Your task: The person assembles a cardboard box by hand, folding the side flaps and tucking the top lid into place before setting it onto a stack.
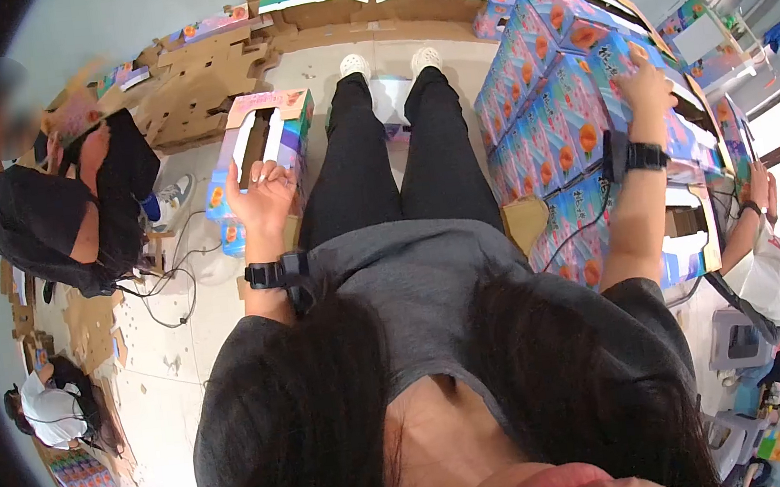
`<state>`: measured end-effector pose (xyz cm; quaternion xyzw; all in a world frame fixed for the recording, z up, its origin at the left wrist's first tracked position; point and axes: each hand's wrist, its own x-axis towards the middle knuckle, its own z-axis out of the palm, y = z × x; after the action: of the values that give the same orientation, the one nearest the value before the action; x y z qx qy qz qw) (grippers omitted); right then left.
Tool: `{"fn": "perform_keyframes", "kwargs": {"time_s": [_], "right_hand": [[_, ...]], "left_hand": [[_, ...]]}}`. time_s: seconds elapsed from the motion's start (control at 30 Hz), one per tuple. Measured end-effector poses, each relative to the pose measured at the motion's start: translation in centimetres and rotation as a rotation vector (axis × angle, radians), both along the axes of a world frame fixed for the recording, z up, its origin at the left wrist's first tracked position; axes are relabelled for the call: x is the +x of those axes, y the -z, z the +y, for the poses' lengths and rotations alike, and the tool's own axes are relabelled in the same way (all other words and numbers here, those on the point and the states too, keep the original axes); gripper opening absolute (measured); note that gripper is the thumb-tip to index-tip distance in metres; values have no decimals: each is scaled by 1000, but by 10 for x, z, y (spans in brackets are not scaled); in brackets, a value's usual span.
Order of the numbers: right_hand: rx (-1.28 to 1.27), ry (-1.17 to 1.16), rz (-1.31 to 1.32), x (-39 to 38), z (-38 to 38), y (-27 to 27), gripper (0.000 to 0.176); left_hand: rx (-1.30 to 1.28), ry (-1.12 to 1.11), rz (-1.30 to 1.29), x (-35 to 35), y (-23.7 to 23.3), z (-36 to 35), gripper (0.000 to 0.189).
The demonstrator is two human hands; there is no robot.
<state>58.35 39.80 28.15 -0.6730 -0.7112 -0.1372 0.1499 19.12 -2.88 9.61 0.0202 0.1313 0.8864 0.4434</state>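
Observation:
My left hand (262,198) is palm up with its fingers loosely bent and apart, holding nothing. It is over the near end of an open-topped colourful carton (295,124) beside my left leg. My right hand (647,94) reaches to the stack on the right and rests on a blue patterned box (608,65), fingers spread against it. Whether any fingertip hooks its edge is hard to see. Below that hand, the stacked blue boxes (543,154) show orange fruit pictures. Each wrist wears a black band.
Flattened brown cardboard (199,87) lies on the floor ahead. At the left sits a person in black (41,221), with cables (180,296) nearby. Another person in white (770,282) works beyond the stack, hands at boxes. More people and grey stools (739,338) are at the edges.

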Motion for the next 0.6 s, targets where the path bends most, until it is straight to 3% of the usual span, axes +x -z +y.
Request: {"fn": "perform_keyframes", "kwargs": {"time_s": [0.33,0.47,0.5,0.57,0.6], "right_hand": [[73,-37,-87,-41,48,58,79],[566,-185,-258,-50,35,73,78],[499,-324,-206,-67,-1,62,74],[58,-751,-28,-102,-40,59,57],[69,-1109,116,-116,-55,77,49]], "left_hand": [[20,87,-48,4,3,-2,46],[48,210,-19,0,8,2,44],[76,255,-14,0,12,3,45],[-148,450,126,10,-1,7,45],[-270,549,201,10,-7,8,46]]}}
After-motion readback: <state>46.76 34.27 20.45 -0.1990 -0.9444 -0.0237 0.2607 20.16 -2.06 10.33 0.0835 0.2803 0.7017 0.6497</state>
